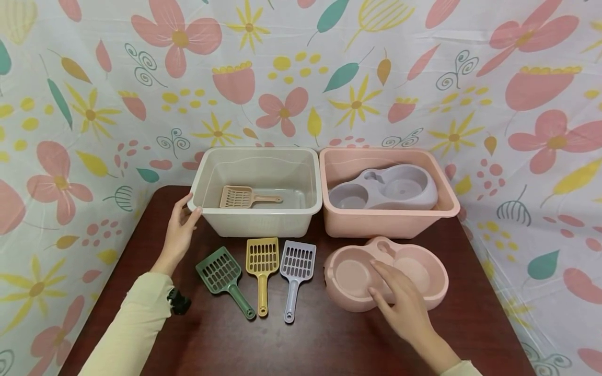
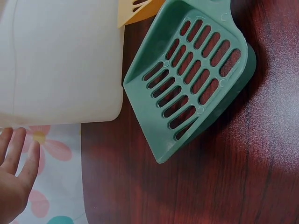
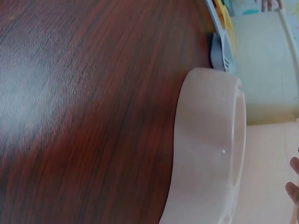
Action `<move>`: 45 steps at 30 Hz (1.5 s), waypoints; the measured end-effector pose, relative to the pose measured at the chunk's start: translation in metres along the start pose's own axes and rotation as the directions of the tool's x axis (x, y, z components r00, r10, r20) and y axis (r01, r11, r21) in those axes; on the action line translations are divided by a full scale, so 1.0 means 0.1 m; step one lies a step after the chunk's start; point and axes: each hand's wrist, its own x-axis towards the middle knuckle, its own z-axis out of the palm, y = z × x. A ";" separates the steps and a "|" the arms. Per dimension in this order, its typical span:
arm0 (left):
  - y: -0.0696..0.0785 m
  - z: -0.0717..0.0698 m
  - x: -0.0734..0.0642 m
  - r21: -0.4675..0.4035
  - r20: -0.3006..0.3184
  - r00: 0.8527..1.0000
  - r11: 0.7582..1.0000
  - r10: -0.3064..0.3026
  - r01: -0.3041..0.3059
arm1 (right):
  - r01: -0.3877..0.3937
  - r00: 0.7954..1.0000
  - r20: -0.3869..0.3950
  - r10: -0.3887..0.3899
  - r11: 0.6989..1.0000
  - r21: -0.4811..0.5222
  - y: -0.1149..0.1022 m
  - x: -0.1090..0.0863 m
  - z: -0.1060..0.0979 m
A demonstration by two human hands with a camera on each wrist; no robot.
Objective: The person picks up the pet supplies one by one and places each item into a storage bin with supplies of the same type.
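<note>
My left hand is at the front left corner of a pale grey litter tray, fingertips right at its rim. In the left wrist view its fingers look straight and spread. A beige litter scoop lies inside this tray. My right hand is over a pink double pet bowl, fingers extended above its left basin and middle. In the right wrist view the bowl's side wall stands on the table, and only fingertips show at the edge.
A pink litter tray holding a grey-lilac double bowl stands beside the grey one. Green, yellow and lilac scoops lie in front on the dark wood table. A flowered cloth hangs behind.
</note>
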 end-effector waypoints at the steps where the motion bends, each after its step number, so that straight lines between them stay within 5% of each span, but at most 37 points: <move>1: 0.00 0.00 0.00 0.001 -0.001 1.000 1.000 0.000 0.000 | 0.000 1.000 0.000 0.000 1.000 0.006 -0.01 0.00 0.01; 12: 0.01 0.02 -0.01 0.006 -0.015 1.000 1.000 0.003 -0.003 | -0.088 0.992 0.098 0.085 0.996 0.022 -0.14 -0.05 0.17; 28: 0.01 0.03 -0.02 0.021 -0.041 0.999 1.000 0.005 -0.004 | -0.041 0.994 0.106 0.032 0.995 0.088 -0.40 -0.02 0.40; 38: -0.35 0.02 0.12 0.015 -0.051 0.999 1.000 0.011 -0.011 | -0.031 0.992 0.128 0.014 0.990 0.135 -0.50 -0.03 0.56; 45: -0.43 0.02 0.14 0.021 -0.057 0.998 0.999 0.040 -0.038 | -0.049 0.983 0.183 0.026 0.991 0.122 -0.58 -0.06 0.64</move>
